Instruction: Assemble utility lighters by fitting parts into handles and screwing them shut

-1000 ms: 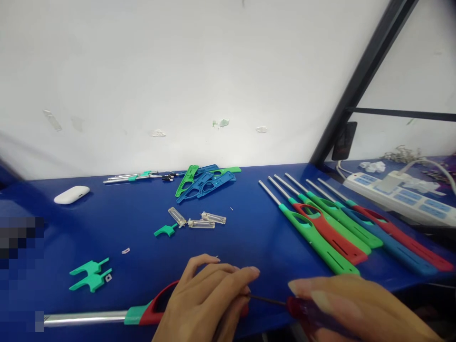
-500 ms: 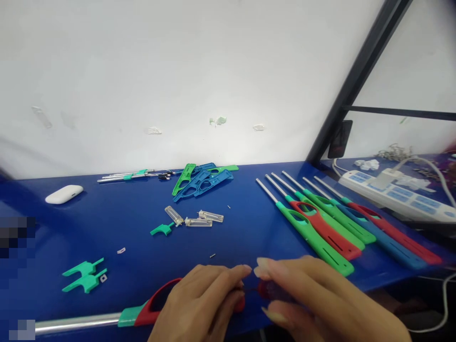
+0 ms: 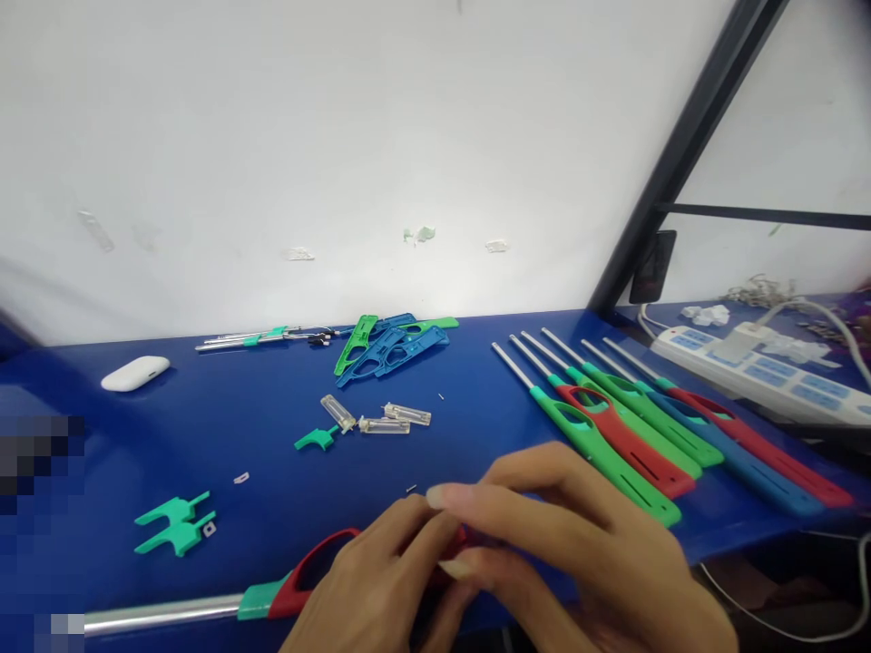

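A red gas lighter point(image 3: 289, 589) with a green collar and a long metal tube point(image 3: 163, 615) lies along the front of the table. My left hand point(image 3: 381, 580) is closed over its handle and covers most of it. My right hand point(image 3: 578, 544) is beside it, its thumb and index fingertips bent round toward the handle's right end. Between these fingers a little dark red shows, apparently the handle of a screwdriver point(image 3: 500, 537), mostly hidden. A tiny screw point(image 3: 411, 489) lies just beyond my left hand.
Several finished-looking lighters point(image 3: 612, 435) lie at the right. Clear fuel tanks point(image 3: 385, 425), green triggers point(image 3: 178, 526), blue and green handle shells point(image 3: 391, 349) and metal tubes point(image 3: 259, 338) are spread about. A white case point(image 3: 136, 373) is at left, a power strip point(image 3: 762, 372) at right.
My right hand has moved left, its fingertips now right against my left hand. The thin shaft and dark red handle seen earlier are mostly covered. The view has shifted slightly.
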